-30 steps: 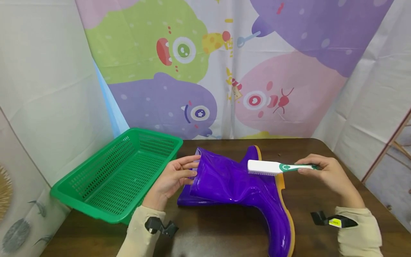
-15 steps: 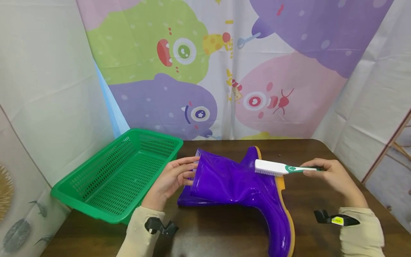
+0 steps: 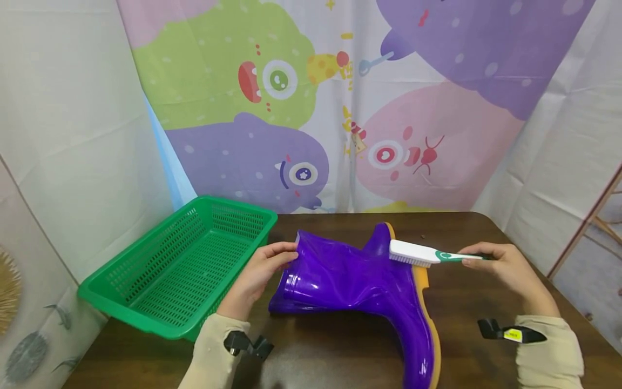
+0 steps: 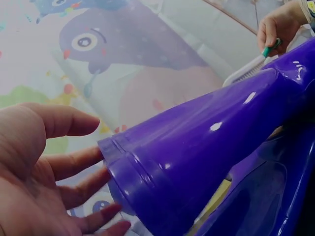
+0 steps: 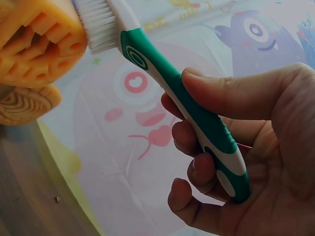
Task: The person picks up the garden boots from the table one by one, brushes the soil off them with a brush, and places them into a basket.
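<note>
A shiny purple rain boot (image 3: 340, 275) with a yellow-orange sole (image 5: 44, 44) lies on its side, toe toward the near edge. A second purple boot (image 3: 379, 240) lies partly hidden beneath it. At the top opening is my left hand (image 3: 257, 275); in the left wrist view its fingers (image 4: 78, 164) reach to the rim, loosely extended, while the thumb stands apart from the boot. My right hand (image 3: 505, 267) grips the green-and-white handle of a scrub brush (image 3: 413, 252). The brush's white bristles (image 5: 98, 24) face down at the heel end of the upper boot.
A green plastic basket (image 3: 146, 319) with slotted walls stands at the left of the brown wooden table (image 3: 359, 346). Behind the table hangs a cloth (image 3: 335, 162) printed with cartoon monsters. White sheets flank both sides.
My right hand has moved the brush slightly right toward the heel. The upper boot has rolled a little and its toe has shifted left; my left fingers have moved in at the rim.
</note>
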A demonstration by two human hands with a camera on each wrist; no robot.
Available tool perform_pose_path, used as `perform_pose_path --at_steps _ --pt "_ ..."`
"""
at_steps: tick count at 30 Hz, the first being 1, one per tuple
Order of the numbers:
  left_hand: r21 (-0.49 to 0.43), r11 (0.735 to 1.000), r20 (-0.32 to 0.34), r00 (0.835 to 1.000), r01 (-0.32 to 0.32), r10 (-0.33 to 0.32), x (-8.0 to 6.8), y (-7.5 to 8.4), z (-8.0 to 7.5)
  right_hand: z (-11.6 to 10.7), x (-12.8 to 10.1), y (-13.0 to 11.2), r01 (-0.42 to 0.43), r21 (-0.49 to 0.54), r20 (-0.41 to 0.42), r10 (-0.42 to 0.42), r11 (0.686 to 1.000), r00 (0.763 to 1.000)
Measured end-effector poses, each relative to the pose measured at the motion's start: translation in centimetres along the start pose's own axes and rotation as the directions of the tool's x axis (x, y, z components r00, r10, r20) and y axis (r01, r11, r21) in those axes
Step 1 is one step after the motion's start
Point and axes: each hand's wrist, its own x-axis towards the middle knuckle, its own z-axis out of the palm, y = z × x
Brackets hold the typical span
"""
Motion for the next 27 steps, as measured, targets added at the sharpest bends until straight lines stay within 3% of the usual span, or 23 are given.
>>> perform_pose_path --at_steps 4,10,14,17,23,27 --pt "-0.031 0.999 0.039 0.999 0.032 -0.031 0.1 -0.4 -0.3 -0.1 0.0 -0.1 -0.013 0.002 0.005 0.013 1.0 1.0" --pt "-0.097 0.99 0.163 0.983 0.107 -0.09 0.2 -0.8 -1.1 -0.2 0.0 -0.2 -0.023 -0.009 0.01 0.023 1.0 1.0" --pt "-0.127 0.983 0.177 0.978 0.13 -0.107 0.2 -0.9 -1.4 -0.4 -0.1 -0.1 -0.009 -0.007 0.012 0.009 1.0 1.0" --pt "-0.191 0.975 0.163 0.983 0.109 -0.078 0.3 -0.9 -1.6 -0.7 -0.1 0.2 0.008 -0.002 -0.001 -0.008 1.0 1.0" --pt "-0.352 0.934 0.191 0.981 0.06 0.009 0.5 -0.7 -1.8 -1.3 -0.3 0.4 0.01 -0.006 -0.052 -0.011 1.0 0.999" --pt "-0.378 0.923 0.185 0.983 0.068 0.003 0.5 -0.6 -1.4 -1.4 -0.5 0.2 0.009 -0.019 -0.075 -0.01 1.0 0.997"
